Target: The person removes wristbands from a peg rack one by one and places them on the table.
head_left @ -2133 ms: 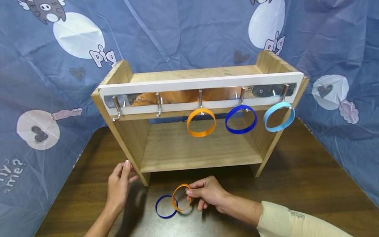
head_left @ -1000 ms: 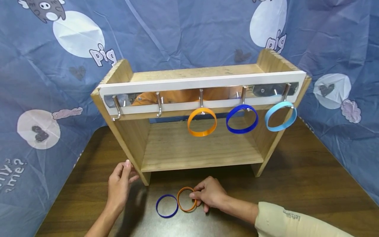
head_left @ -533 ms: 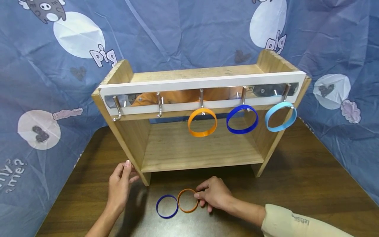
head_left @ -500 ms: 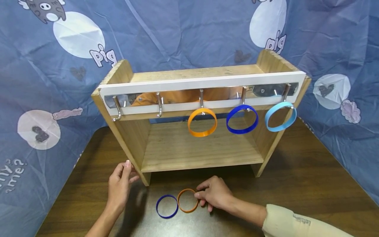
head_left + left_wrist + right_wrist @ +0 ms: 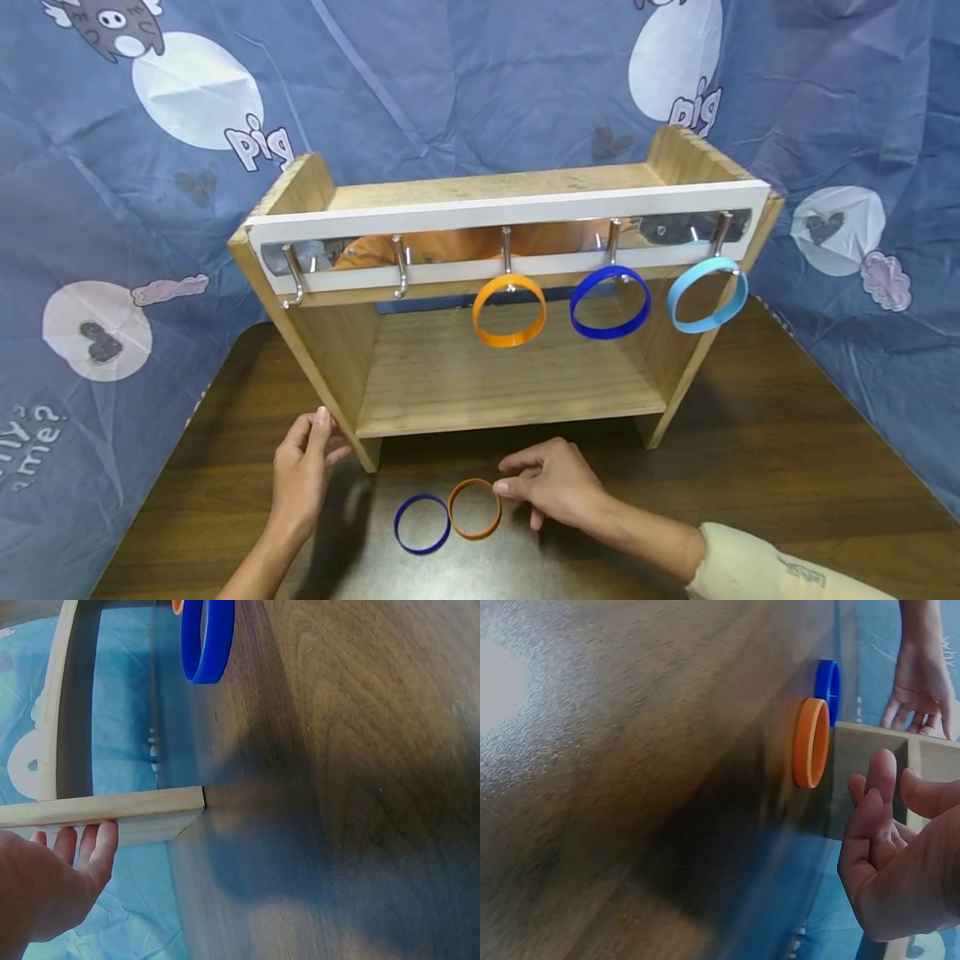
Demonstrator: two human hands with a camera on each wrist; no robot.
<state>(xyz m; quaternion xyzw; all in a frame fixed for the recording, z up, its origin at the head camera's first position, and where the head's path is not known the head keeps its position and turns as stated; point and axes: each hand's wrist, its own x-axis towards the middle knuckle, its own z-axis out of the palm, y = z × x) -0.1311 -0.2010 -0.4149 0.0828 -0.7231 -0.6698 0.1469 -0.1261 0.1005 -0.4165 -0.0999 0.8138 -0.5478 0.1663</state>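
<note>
An orange wristband (image 5: 475,509) lies flat on the table beside a dark blue wristband (image 5: 422,524), their edges touching or nearly so. My right hand (image 5: 558,485) is just right of the orange one, fingers loosely bent. In the right wrist view a gap shows between this hand (image 5: 900,855) and the orange band (image 5: 810,742); nothing is held. My left hand (image 5: 302,467) rests its fingertips against the lower left side panel of a wooden shelf (image 5: 510,367). From the left wrist, those fingers (image 5: 105,844) look fairly straight against the panel.
A white hook rail (image 5: 450,212) runs across the shelf front. From its hooks hang an orange band (image 5: 509,340), a blue band (image 5: 609,332) and a light blue band (image 5: 705,323). The two left hooks (image 5: 294,275) are bare. Blue printed cloth (image 5: 480,92) stands behind.
The right hand has lowered the orange wristband onto the table beside the blue one, let go of it and drawn back slightly to the right. The left hand stays at the shelf.
</note>
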